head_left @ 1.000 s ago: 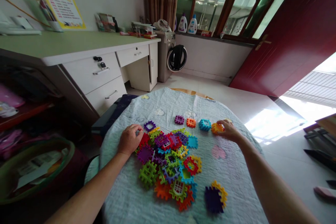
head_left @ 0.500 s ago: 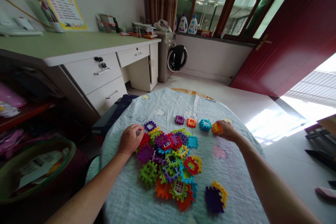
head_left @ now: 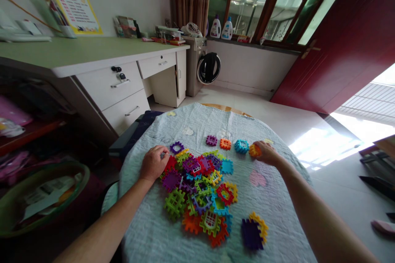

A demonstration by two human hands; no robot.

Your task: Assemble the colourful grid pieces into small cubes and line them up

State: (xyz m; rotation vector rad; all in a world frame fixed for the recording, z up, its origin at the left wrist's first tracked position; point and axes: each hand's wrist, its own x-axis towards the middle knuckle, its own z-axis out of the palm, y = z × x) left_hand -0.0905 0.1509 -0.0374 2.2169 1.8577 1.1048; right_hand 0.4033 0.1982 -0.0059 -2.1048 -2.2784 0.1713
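Observation:
Colourful interlocking plastic pieces lie heaped on the cloth, among them a green piece (head_left: 175, 203) and a red frame (head_left: 224, 194). My left hand (head_left: 154, 163) rests curled at the heap's upper left edge, beside a red piece (head_left: 170, 164); a small grey thing shows between its fingers, too small to name. My right hand (head_left: 265, 152) has its fingers on an orange-yellow block (head_left: 254, 151) at the right end of a row. Left of it in the row are a blue block (head_left: 241, 146), an orange one (head_left: 225, 144) and a purple one (head_left: 211, 140).
A pale patterned cloth (head_left: 271, 197) covers the round table. Near its front right lies a dark purple piece (head_left: 252, 234) with a yellow one (head_left: 261, 226). Beyond are a desk (head_left: 101, 51), a washing machine (head_left: 194, 65) and a red door (head_left: 333, 41).

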